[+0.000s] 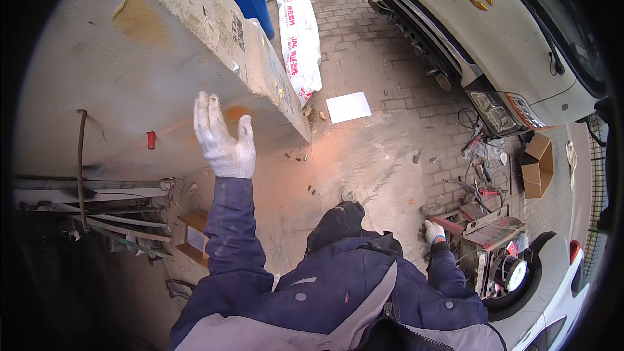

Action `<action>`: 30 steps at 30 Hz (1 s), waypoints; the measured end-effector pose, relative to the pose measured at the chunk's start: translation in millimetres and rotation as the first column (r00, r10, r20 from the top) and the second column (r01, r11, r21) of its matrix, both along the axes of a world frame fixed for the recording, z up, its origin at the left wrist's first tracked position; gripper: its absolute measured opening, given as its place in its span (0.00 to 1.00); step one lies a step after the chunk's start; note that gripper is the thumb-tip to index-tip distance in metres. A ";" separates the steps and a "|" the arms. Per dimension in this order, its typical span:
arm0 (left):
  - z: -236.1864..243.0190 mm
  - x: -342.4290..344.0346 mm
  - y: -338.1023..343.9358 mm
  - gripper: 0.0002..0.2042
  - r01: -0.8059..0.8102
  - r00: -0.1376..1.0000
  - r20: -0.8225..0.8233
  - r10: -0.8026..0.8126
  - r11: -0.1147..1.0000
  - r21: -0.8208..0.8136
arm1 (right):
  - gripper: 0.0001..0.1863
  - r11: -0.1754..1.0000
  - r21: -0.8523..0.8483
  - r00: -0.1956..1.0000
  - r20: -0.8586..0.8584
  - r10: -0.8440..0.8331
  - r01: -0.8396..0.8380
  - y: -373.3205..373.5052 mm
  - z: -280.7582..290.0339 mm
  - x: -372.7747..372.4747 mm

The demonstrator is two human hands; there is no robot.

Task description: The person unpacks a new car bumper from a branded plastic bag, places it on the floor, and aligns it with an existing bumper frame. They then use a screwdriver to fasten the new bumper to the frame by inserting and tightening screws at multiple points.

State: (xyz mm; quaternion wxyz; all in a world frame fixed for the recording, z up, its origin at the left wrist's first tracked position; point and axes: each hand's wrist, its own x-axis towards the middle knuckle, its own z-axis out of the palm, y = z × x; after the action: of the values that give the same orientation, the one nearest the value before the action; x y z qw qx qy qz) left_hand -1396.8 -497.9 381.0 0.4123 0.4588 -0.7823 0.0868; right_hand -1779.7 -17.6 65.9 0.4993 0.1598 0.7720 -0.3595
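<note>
My left hand (224, 140), in a whitish work glove, is raised in front of the pale wall (162, 78). Its fingers are stretched out with the thumb apart, and nothing is in it; whether it touches the wall cannot be told. Low at my right side, my right hand (435, 233), also gloved, is beside a red metal frame (448, 224) on a cluttered work stand (497, 233). Its fingers are too small and partly hidden to read. A round dark disc (431, 209) lies just beyond that hand.
A white truck front (481, 32) looms at far right, with a white car (546, 299) nearer. Tools and wires (481, 169) litter the paving by a cardboard box (537, 166). A white sheet (348, 107), a long wrapped package (299, 32) and a blue bin (250, 0) are ahead.
</note>
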 end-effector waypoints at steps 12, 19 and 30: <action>0.7 -72.6 -172.8 0.51 -0.521 0.799 -0.101 0.592 0.599 -0.607 | 0.13 0.918 -0.177 0.930 0.029 0.366 -0.356 -343.5 -128.8 -125.8; -33.8 -77.7 -193.1 0.47 -0.624 0.780 -0.339 0.525 0.625 -0.468 | 0.31 0.205 0.159 0.121 -0.422 0.899 -0.966 -582.4 -288.8 -133.2; -117.3 -87.3 -279.2 0.45 -0.741 0.640 -0.109 0.760 0.574 -0.347 | 0.55 0.337 0.061 0.318 -0.209 0.925 -0.940 -914.1 -506.8 -56.5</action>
State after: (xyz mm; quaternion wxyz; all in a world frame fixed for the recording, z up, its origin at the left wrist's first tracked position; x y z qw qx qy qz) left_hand -1484.2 -777.1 263.7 0.3929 0.6601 -0.4943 0.4069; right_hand -1836.2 -931.7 -440.9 0.5375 -0.3690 0.7567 -0.0487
